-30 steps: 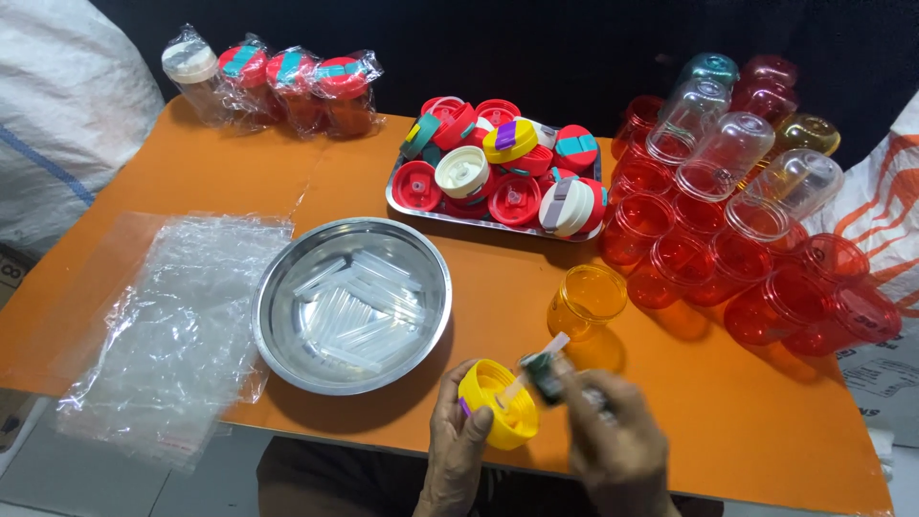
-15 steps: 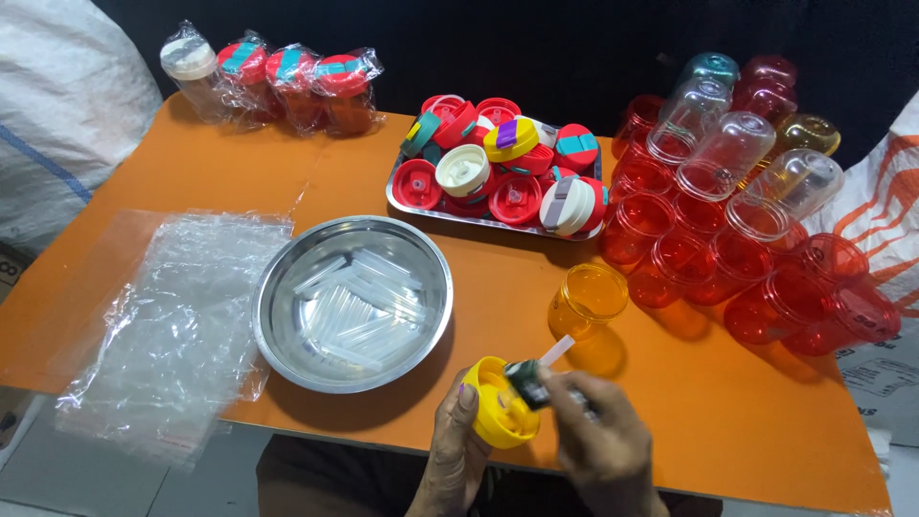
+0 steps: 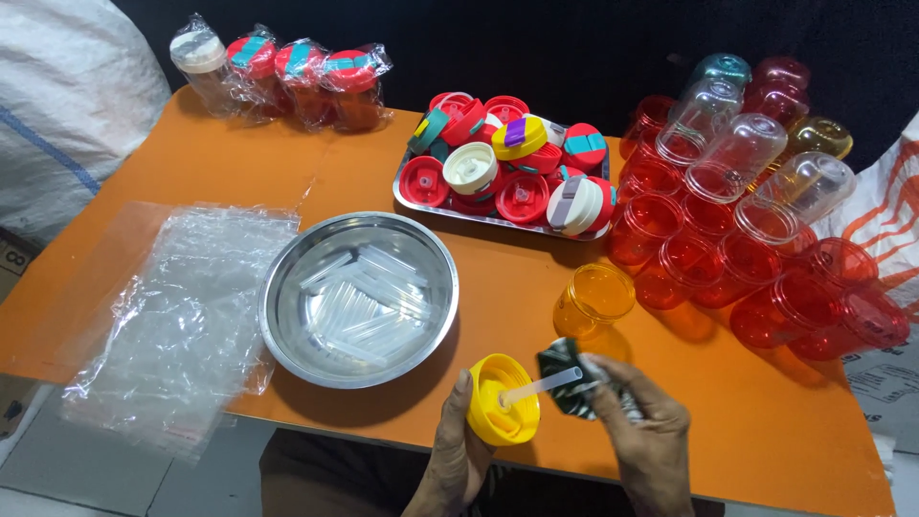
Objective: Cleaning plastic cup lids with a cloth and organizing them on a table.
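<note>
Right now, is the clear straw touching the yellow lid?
Touching. The head view shows the clear straw running into the yellow lid, no gap.

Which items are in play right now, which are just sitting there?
In hand: left hand holds yellow lid; right hand holds clear straw.

Lying about: steel bowl, lid tray, plastic bags, amber cup, red cups.
</note>
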